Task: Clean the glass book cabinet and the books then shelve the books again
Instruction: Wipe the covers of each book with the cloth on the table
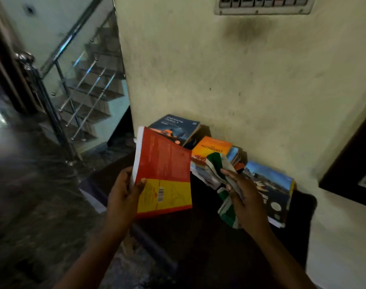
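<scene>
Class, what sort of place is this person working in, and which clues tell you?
Probably a home hallway: a staircase with a steel handrail rises at left, a switch panel sits on the painted wall, and books lie stacked along its foot.

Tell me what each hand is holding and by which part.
The left hand grips the red and yellow book by its left edge, thumb on the cover. The right hand grips the bunched green and white cloth around its middle.

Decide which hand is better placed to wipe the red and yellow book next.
Probably right: the right hand holds the cloth beside the red and yellow book, which the left hand grips.
</scene>
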A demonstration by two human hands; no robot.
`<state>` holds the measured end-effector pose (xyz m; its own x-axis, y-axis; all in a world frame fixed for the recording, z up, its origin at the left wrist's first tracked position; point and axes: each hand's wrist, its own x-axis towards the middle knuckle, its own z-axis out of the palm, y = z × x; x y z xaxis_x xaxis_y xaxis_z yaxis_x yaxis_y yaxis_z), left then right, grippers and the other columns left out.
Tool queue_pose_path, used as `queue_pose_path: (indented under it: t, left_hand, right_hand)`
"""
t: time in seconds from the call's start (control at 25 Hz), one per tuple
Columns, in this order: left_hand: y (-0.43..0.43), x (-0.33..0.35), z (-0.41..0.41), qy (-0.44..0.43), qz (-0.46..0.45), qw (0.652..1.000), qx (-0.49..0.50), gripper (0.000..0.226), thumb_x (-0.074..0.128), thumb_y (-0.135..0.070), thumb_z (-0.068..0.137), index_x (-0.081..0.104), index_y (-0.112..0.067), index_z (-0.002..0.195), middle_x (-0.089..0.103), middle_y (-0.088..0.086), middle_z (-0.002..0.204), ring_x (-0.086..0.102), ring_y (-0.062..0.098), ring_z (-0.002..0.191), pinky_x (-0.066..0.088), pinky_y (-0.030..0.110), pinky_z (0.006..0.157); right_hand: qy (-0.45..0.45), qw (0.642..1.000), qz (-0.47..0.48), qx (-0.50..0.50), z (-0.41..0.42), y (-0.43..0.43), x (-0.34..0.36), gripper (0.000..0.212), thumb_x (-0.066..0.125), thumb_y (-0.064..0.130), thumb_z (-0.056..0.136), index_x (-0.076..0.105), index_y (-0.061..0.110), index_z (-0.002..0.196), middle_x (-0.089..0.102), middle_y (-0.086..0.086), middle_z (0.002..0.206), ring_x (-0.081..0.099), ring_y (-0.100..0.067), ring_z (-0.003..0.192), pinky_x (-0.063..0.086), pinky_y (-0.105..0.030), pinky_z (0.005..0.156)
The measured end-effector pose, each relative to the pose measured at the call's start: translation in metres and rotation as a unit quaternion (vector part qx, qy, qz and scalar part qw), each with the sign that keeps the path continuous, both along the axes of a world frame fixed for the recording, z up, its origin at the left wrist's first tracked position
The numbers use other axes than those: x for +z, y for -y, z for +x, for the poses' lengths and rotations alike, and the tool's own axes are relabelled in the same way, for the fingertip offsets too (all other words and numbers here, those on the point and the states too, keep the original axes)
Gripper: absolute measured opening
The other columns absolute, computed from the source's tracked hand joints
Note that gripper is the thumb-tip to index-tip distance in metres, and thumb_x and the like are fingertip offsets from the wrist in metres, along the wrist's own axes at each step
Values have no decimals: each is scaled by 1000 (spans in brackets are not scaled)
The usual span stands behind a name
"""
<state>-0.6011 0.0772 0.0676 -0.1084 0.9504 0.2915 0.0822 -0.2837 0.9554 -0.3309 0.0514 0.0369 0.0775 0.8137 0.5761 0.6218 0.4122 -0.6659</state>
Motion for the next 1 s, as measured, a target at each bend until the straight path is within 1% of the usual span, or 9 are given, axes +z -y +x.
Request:
queue_pose_path:
  t: [0.08,0.24,0.32,0.4,0.52,0.6,0.8,0.88,1.0]
  left_hand:
    - [-30,20,-4,-101,65,992,42,30,60,-31,83,56,-24,112,63,-7,99,60,13,85,46,32,75]
    - [-99,58,19,-278,201,932,117,40,58,-8,90,50,-7,129,61,5,97,59,20,83,43,27,75]
    - [-146,59,26,-389,333,853,103,39,55,-1,85,52,-5,124,67,16,104,67,33,90,51,44,80]
    - [-211,33,23,-528,432,729,56,49,38,-4,78,47,-9,125,65,14,118,57,37,113,39,59,96]
    - [-282,-14,12,-642,470,605,-30,53,26,-3,87,36,-19,137,53,3,136,33,31,134,19,61,106]
    - [-307,-44,6,-639,471,605,-70,51,24,-10,95,30,-28,143,34,-7,149,17,26,143,18,62,104]
    - [-343,-63,0,-647,398,643,-99,78,39,-16,77,14,-36,148,3,-4,159,1,29,145,18,65,104]
    - [-346,-60,1,-616,369,685,-124,77,42,-34,77,12,-40,148,-1,-4,159,-6,30,145,12,68,105]
    - [-301,-58,26,-509,325,777,-178,68,46,-40,76,34,-31,142,19,4,156,5,31,143,10,65,104]
  right_hand:
    - [0,999,31,8,-7,-24,13,37,46,17,92,52,32,125,54,12,129,45,2,123,34,-10,98]
    - [-34,997,71,-22,-11,-70,36,37,46,14,89,51,29,123,50,19,125,42,13,117,37,-13,96]
    - [-40,993,81,-72,-7,-94,40,37,47,10,90,50,27,122,51,12,120,46,0,115,41,-26,94]
    - [-42,990,77,-114,-6,-118,40,41,49,1,91,50,28,122,54,3,120,49,-16,114,41,-33,95]
    - [-4,984,85,-155,-15,-143,31,42,46,2,88,52,21,124,57,-6,122,45,-13,115,32,-18,96]
    - [-2,985,60,-162,-23,-157,23,41,48,1,89,55,18,125,58,-5,124,47,-13,116,32,-18,98]
    - [-18,989,9,-145,-30,-188,9,52,50,-3,91,46,39,121,54,9,123,50,-21,119,42,-40,99]
    - [-21,988,-3,-151,-29,-188,11,54,51,-5,90,46,39,120,51,12,122,49,-18,118,40,-33,97]
    - [-32,987,-6,-157,-22,-173,13,44,51,-5,91,51,27,121,52,8,122,44,4,114,33,-7,92]
